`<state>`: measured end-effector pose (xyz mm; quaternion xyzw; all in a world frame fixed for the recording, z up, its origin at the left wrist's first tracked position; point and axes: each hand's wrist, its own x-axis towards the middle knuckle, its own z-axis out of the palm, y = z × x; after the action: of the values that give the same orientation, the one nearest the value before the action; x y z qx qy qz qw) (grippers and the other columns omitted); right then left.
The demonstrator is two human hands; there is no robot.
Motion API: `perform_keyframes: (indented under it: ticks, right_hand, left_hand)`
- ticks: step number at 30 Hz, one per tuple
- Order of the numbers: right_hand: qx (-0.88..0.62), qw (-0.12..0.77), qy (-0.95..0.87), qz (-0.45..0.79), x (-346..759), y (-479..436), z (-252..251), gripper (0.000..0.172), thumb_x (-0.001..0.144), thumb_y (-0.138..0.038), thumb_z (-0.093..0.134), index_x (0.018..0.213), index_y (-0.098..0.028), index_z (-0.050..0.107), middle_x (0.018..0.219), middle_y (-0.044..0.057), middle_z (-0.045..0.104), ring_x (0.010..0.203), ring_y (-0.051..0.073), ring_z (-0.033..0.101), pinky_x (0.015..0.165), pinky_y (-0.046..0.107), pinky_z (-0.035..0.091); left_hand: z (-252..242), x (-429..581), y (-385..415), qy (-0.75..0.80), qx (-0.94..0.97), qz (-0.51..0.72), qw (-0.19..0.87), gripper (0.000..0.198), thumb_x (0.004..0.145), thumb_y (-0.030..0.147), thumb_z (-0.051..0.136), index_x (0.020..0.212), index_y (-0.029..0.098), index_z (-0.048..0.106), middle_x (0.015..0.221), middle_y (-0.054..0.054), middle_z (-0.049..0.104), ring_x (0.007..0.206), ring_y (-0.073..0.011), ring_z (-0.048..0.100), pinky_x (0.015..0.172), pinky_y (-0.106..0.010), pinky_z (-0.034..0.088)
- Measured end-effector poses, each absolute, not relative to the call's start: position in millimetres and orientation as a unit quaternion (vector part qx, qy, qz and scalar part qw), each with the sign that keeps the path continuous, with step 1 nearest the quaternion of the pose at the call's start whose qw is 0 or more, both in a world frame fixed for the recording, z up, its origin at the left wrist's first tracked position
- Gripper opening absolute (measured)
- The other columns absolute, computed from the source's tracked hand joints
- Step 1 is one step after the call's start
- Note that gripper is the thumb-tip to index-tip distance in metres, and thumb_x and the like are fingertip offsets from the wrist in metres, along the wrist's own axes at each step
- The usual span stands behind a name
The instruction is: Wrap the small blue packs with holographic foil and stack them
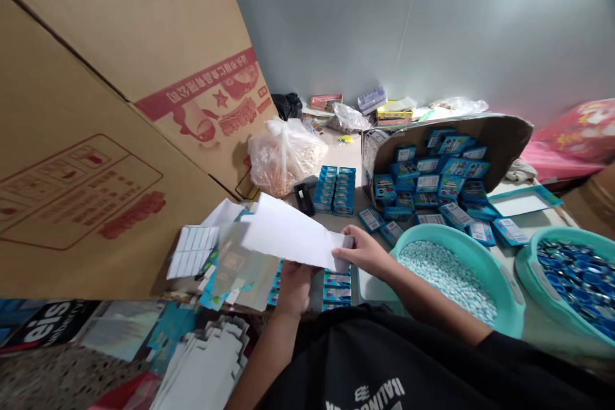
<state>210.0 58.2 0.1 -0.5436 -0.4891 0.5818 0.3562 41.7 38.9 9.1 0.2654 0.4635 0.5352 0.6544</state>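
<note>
Smooth white paper (293, 230), its layers uncountable, was above the table (353, 154), one end pinched in the right hand (358, 250); the left hand (295, 285) was beneath, fingers hidden, so I could not tell its grip. Two round plastic tubs (516, 317) stood at right, one holding pellets (442, 275), one cut off

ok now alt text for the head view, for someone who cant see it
A person's right hand grips a plain white sheet above a cluttered table, the left hand at its lower edge. At right, small blue boxes spill from an open carton behind a turquoise basin of pale pellets; a large printed cardboard box stands at left.
</note>
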Motion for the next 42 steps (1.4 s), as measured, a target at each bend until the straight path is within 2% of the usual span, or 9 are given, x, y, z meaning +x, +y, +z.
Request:
perform_keyframes:
  ticks: [6,10,14,17,21,26,31,35,42]
  right_hand:
    - [-0.572,0.353,-0.535,0.511,198,55,-4,0.032,0.067,-0.036,0.072,0.089,-0.018,0.057,0.075,-0.002,0.056,0.068,0.014,0.052,0.056,0.023,0.039]
    - [-0.576,0.344,-0.553,0.494,183,49,-4,0.038,0.070,-0.036,0.071,0.101,-0.017,0.060,0.085,0.001,0.060,0.073,0.017,0.056,0.064,0.028,0.046]
    - [-0.552,0.421,-0.587,0.417,166,33,-4,0.067,0.076,-0.040,0.069,0.136,-0.021,0.045,0.129,0.012,0.047,0.112,0.025,0.053,0.094,0.039,0.047]
    - [-0.429,0.438,-0.601,0.513,155,22,-5,0.061,0.086,-0.046,0.059,0.141,-0.027,0.041,0.142,0.010,0.040,0.129,0.024,0.044,0.103,0.038,0.042]
    - [-0.432,0.511,-0.514,0.538,154,23,-12,0.046,0.092,-0.049,0.049,0.130,-0.023,0.052,0.127,0.009,0.058,0.114,0.023,0.054,0.099,0.036,0.044]
    - [-0.523,0.498,-0.509,0.469,191,38,-4,0.039,0.089,-0.053,0.051,0.099,-0.018,0.066,0.086,0.005,0.066,0.080,0.020,0.057,0.069,0.027,0.047]
    - [-0.547,0.473,-0.471,0.504,207,36,17,0.038,0.084,-0.053,0.061,0.093,-0.017,0.068,0.062,0.000,0.056,0.053,0.013,0.046,0.047,0.023,0.035]
    - [-0.524,0.543,-0.373,0.539,194,34,23,0.042,0.081,-0.054,0.063,0.104,-0.018,0.067,0.073,0.002,0.064,0.060,0.014,0.054,0.053,0.024,0.043]
    - [-0.464,0.478,-0.484,0.567,189,33,22,0.037,0.078,-0.039,0.066,0.109,-0.017,0.067,0.094,0.005,0.070,0.083,0.019,0.062,0.072,0.027,0.049]
  left_hand:
    - [7,27,28,0.426,0.399,0.494,0.645,0.052,0.074,0.052,0.072,0.113,0.018,0.065,0.114,-0.011,0.070,0.107,-0.0283,0.066,0.090,-0.039,0.053]
    - [1,22,27,0.574,0.556,0.422,0.429,0.035,0.085,0.036,0.061,0.113,0.017,0.063,0.114,-0.014,0.068,0.112,-0.0293,0.062,0.097,-0.041,0.049]
    - [-2,14,33,0.639,0.627,0.382,0.227,0.034,0.092,0.022,0.040,0.116,0.014,0.062,0.117,-0.018,0.063,0.112,-0.0297,0.061,0.098,-0.044,0.048]
    - [-5,11,32,0.582,0.717,0.328,0.197,0.043,0.086,0.018,0.047,0.128,0.015,0.055,0.127,-0.019,0.057,0.116,-0.0312,0.058,0.098,-0.047,0.049]
    - [0,16,22,0.481,0.817,0.273,0.162,0.067,0.078,0.023,0.063,0.142,0.016,0.042,0.142,-0.019,0.046,0.133,-0.0366,0.043,0.106,-0.054,0.042]
    - [23,14,14,0.464,0.796,0.355,0.156,0.022,0.087,0.022,0.059,0.107,0.023,0.068,0.117,-0.010,0.065,0.115,-0.0250,0.058,0.105,-0.044,0.044]
    - [22,9,13,0.567,0.586,0.452,0.361,0.069,0.080,0.036,0.070,0.140,0.021,0.041,0.134,-0.015,0.055,0.121,-0.0266,0.056,0.101,-0.044,0.047]
    - [8,18,14,0.503,0.484,0.392,0.599,0.040,0.079,0.043,0.067,0.106,0.015,0.062,0.100,-0.012,0.071,0.093,-0.0228,0.068,0.084,-0.036,0.054]
    - [8,24,26,0.554,0.409,0.487,0.537,0.028,0.076,0.042,0.065,0.086,0.017,0.058,0.078,-0.003,0.068,0.070,-0.0175,0.065,0.063,-0.028,0.053]
